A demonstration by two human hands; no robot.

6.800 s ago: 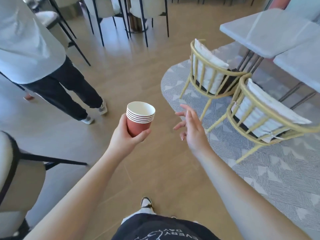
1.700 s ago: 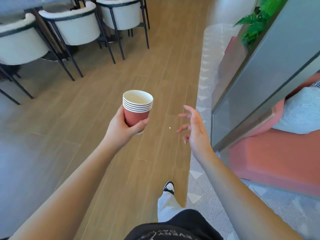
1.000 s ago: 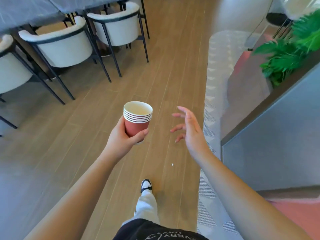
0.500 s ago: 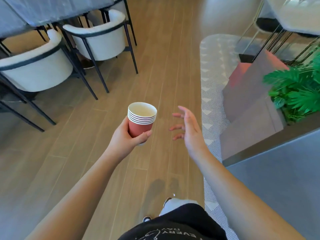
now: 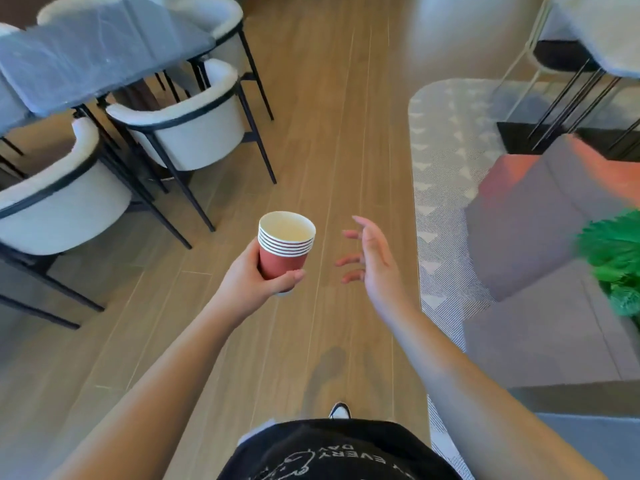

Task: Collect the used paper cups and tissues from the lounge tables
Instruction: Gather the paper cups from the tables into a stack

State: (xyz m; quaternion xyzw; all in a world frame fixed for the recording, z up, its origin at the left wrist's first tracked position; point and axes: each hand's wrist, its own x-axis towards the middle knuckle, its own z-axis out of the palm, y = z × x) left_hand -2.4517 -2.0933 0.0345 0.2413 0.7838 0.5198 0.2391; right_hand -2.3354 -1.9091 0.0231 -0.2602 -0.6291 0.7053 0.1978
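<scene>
A stack of several red paper cups (image 5: 284, 249) with white rims is held upright in my left hand (image 5: 254, 280), fingers wrapped round its lower half, above the wooden floor. The top cup looks empty inside. My right hand (image 5: 372, 259) hovers just to the right of the stack, apart from it, with fingers spread and nothing in it. No tissues are in view.
A grey marble table (image 5: 86, 50) with white armchairs (image 5: 187, 133) on black legs stands at the left. A patterned grey rug (image 5: 446, 161) lies to the right, with a coral and grey sofa block (image 5: 540, 216), a green plant (image 5: 613, 258) and another table (image 5: 602, 32) at the far right.
The view has advanced along the wooden aisle; the left table and chairs have come closer and the plant has slid to the right edge. Both hands keep their pose, cups still held.
</scene>
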